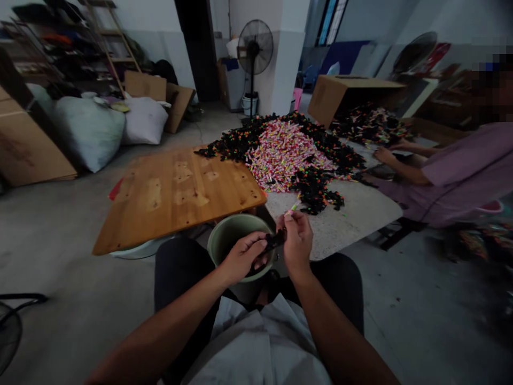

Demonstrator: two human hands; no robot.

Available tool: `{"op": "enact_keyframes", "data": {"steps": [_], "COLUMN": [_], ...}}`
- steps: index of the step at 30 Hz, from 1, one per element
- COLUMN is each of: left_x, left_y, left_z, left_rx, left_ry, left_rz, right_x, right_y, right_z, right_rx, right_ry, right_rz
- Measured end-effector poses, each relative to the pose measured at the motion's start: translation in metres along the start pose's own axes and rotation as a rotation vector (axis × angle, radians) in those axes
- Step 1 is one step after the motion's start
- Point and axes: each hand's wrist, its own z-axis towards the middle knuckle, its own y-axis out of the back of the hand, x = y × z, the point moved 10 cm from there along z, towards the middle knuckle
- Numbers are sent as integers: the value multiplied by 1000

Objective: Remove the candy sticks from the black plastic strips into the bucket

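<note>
Over the mouth of a pale green bucket (219, 231) between my knees, my left hand (248, 254) is closed around a small black piece (274, 240). My right hand (297, 238) is beside it at the bucket's right rim, pinching a small tube with a pink and yellow-green end (294, 207). The tube's lower part is hidden by my fingers, and whether it joins the black piece I cannot tell. Ahead on the grey tabletop (360, 206) lies a heap of pink and white tubes (280, 152), ringed by black pieces with orange and green bits (236, 141).
A wooden board (176, 195) extends left of the heap. On the right a co-worker in a purple shirt (473, 166) sits with hands at another black pile (372, 125) before a cardboard box (328, 101). Stuffed sacks (90, 128) and a standing fan (255, 48) are farther back.
</note>
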Motion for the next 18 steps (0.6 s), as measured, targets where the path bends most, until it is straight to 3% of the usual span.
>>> {"op": "enact_keyframes", "data": {"steps": [6,13,18], "left_x": [-16,1,-1], "left_y": [44,92,126], "left_z": [-17,-27,-45], "left_rx": [-224,-379,-466], "left_ry": [-82,-34,-20], "left_rz": [152,-237,-304], "right_x": [-22,-49,-80], "right_y": [-30,-77,-115], "right_z": [-8,-24,-34], "right_rx": [181,418,510], "right_ry": [-155,-434,-597], "right_rz": [97,294,321]}}
